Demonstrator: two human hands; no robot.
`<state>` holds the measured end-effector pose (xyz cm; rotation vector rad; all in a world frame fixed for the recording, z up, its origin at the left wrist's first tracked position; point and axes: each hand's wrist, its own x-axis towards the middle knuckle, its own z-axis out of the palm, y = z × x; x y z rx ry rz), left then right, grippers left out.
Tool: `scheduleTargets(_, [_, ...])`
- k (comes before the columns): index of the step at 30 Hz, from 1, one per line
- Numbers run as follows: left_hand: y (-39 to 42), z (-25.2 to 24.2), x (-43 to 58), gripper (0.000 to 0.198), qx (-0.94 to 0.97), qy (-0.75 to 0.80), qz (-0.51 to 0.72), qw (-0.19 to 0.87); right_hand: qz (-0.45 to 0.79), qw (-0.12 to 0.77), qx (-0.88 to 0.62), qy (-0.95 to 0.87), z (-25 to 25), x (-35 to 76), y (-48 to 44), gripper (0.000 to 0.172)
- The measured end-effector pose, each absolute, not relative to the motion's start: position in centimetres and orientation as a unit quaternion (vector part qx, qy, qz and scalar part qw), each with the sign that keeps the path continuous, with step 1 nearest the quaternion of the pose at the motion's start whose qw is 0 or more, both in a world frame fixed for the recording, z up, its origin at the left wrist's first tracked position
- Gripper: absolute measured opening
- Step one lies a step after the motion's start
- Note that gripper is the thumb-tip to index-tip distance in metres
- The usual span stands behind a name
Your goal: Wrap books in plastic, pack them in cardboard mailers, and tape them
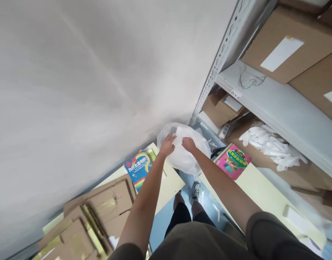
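A translucent white plastic bag [182,159] hangs low in front of me, in the gap between two pale tabletops. My left hand [167,145] is at its upper left part, fingers curled onto the film. My right hand [188,143] is closed at the bag a little to the right. Between the two hands a whiter flat patch [179,131] stands out; I cannot tell if it is paper or folded film. The bag's inside is too blurred to make out.
Left, a blue picture book [139,169] and flattened cardboard boxes [109,202] lie on a pale table [173,180]. Right, a pink book [233,161] lies on another table [259,191]. Metal shelving [276,97] holds cartons [290,43] and white gloves or similar [271,144]. A wall [101,90] stands ahead.
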<state>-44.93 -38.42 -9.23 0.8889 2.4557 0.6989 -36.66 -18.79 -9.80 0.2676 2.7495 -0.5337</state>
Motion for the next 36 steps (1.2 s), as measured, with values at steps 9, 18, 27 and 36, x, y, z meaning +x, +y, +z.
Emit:
scheduleTargets(9, [-41.8,-3.7,-40.9,0.084,0.29,0.891,0.283,0.207,-0.174,0.158,0.158,0.959,-1.3,-32.9,-19.4,0.024])
scheduleTargets(18, [-40.0,1.0,-40.9,0.082,0.259,0.893,0.332,0.158,-0.166,0.027,0.145,0.975,7.0,-34.0,-16.6,0.022])
scheduleTargets(27, [-40.7,3.2,-40.2,0.089,0.262,0.906,0.305,0.13,-0.176,-0.053,0.193,0.964,7.6,-31.3,-15.5,0.024])
scheduleTargets(36, [-38.8,-0.8,-39.6,0.084,0.246,0.879,0.386,0.131,-0.179,0.06,0.232,0.954,2.8,-32.5,-15.1,0.029])
